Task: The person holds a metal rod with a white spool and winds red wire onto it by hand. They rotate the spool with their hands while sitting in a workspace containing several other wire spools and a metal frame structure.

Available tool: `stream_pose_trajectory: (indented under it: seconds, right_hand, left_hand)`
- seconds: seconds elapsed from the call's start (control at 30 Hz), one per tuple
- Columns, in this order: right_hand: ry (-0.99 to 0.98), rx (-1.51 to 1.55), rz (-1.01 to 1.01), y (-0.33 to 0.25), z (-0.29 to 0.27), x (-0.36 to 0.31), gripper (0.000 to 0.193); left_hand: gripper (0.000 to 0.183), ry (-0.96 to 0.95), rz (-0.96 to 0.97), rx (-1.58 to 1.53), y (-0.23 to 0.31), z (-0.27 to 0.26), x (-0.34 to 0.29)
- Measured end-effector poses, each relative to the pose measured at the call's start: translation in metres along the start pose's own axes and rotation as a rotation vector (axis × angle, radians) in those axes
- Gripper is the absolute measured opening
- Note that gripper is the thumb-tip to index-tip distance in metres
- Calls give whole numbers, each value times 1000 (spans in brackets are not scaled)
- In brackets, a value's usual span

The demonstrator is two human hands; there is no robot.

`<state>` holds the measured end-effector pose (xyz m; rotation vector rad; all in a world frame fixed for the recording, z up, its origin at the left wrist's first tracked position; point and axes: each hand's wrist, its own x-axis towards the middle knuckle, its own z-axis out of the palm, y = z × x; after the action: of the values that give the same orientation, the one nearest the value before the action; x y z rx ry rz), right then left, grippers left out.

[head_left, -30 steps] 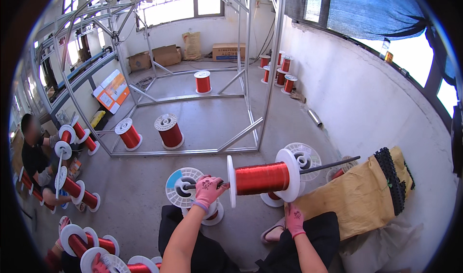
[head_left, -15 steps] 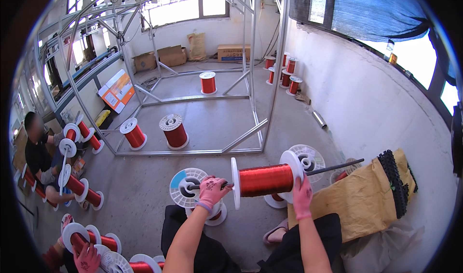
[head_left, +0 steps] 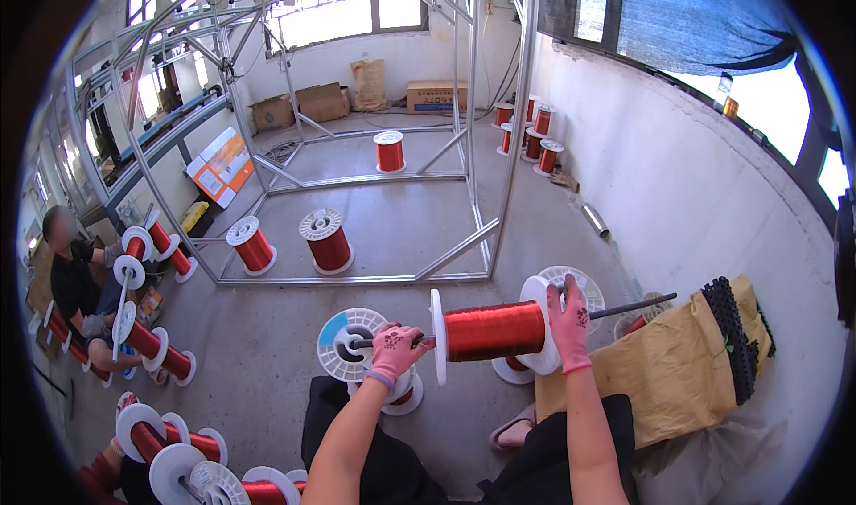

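Note:
A spool of red wire (head_left: 495,331) with white flanges lies level in front of me, threaded on a dark metal rod (head_left: 635,305). The rod sticks out at both ends. In a pink glove, my left hand (head_left: 393,353) is wrapped round the rod just left of the spool. My right hand (head_left: 569,327), also gloved, grips the right flange, fingers at its upper outer side beside the rod. Beneath the rod's left end stands an upright spool (head_left: 326,344) with a blue patch on its flange. Another white-flanged spool (head_left: 584,293) stands behind my right hand.
A metal frame (head_left: 357,281) stands ahead, with red wire spools (head_left: 326,242) inside it. At left, a seated person (head_left: 76,282) works among several spools. More spools (head_left: 189,474) and a person's sleeve are at lower left. Brown sacking (head_left: 642,376) lies at right by the wall.
My right hand has shifted up the right flange toward its top and the rod. My left hand keeps its grip. At lower left, another person's gloved hand has left its spool.

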<state>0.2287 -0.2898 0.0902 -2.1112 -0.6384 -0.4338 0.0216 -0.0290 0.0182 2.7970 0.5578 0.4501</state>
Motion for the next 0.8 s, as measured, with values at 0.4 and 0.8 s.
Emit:
stream_pose_trajectory:
  seconds: [0.4, 0.8]
  right_hand:
    - [-39, -323, 52, 147, 14, -165, 34]
    - [-58, 100, 207, 20, 7, -64, 40]
  left_hand:
    - [44, 71, 34, 0, 4, 1, 0]
    - [32, 36, 10, -1, -5, 1, -2]
